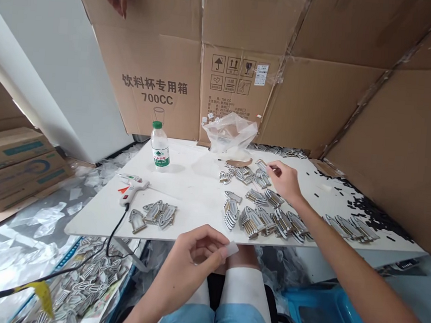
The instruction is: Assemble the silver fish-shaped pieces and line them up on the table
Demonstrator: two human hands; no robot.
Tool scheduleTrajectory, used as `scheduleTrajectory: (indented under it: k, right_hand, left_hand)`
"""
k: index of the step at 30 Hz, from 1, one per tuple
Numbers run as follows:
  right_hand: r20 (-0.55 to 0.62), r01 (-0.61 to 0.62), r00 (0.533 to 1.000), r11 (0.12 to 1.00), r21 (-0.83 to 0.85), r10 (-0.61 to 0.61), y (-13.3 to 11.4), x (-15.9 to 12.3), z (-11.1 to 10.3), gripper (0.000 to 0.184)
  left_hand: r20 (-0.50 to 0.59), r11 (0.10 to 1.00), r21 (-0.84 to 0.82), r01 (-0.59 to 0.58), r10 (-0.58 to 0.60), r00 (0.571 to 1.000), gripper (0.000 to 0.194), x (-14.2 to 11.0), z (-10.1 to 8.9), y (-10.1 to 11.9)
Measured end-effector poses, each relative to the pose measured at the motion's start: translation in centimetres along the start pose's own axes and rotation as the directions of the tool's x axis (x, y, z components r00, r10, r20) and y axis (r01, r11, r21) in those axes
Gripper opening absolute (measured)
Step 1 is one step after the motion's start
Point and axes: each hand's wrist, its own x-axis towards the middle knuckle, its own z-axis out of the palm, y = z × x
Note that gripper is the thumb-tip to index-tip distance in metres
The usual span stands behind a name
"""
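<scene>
Just in front of the table's near edge, my left hand (196, 262) pinches a small whitish translucent plastic piece (232, 248), perhaps a little bag. My right hand (285, 182) reaches over the far middle of the table, its thumb and fingertips closed on the end of a small silver metal frame (261, 164). Below those fingers lies a loose heap of similar metal frames (242, 174), pointed at one end and gold-coloured at the other. Stacked rows of them (266, 220) run along the near edge under my right forearm.
The white table (194, 194) also bears a green-capped bottle (160, 147), a glue gun (133, 187) with a black cord, a clear plastic bag (230, 133) and scattered black bits (368, 208). Cardboard (244, 24) walls the back and right. A crate (90, 281) of frames stands lower left.
</scene>
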Motion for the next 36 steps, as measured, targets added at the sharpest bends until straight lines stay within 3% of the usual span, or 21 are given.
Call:
scheduleTrajectory:
  k: [2,4,6,9,12,16,29,36]
  right_hand:
    - [-0.052,-0.039,0.998,0.993,0.115,0.045,-2.8,-3.4,-1.9,0.034]
    - [-0.031,-0.135,0.986,0.898,0.419,0.163,-6.2,-7.7,-3.5,0.033]
    - [0.028,-0.214,0.970,0.793,0.570,0.241,-9.7,-12.1,-4.4,0.030]
    - [0.108,-0.286,0.949,0.667,0.688,0.295,-13.5,-17.3,-3.8,0.025]
    - [0.185,-0.336,0.936,0.601,0.726,0.299,-15.2,-20.1,-2.2,0.024]
    - [0.244,-0.369,0.927,0.577,0.728,0.284,-15.5,-21.2,-1.1,0.026]
    - [0.325,-0.383,0.923,0.569,0.728,0.206,-15.1,-21.3,-0.7,0.021]
    - [0.370,-0.446,0.895,0.512,0.734,0.249,-15.1,-21.7,-0.1,0.025]
  left_hand:
    - [-0.022,0.997,-0.076,-0.001,-0.001,1.000,0.030,0.0,-0.1,-0.3]
    - [-0.041,0.991,-0.136,-0.008,0.003,0.999,0.032,0.1,-0.1,-0.5]
    - [-0.049,0.986,-0.168,-0.013,0.005,0.999,0.032,0.2,0.0,-0.7]
    - [-0.045,0.984,-0.180,-0.008,0.000,0.999,0.033,0.3,0.4,-0.8]
    - [-0.054,0.984,-0.180,0.003,-0.012,0.998,0.034,0.4,0.8,-0.9]
    - [-0.060,0.985,-0.171,0.035,-0.046,0.997,0.036,0.6,1.1,-1.2]
    - [-0.099,0.988,-0.131,0.086,-0.099,0.990,0.038,1.5,1.4,-1.8]
    - [-0.128,0.989,-0.125,0.077,-0.093,0.987,0.037,1.3,1.5,-1.7]
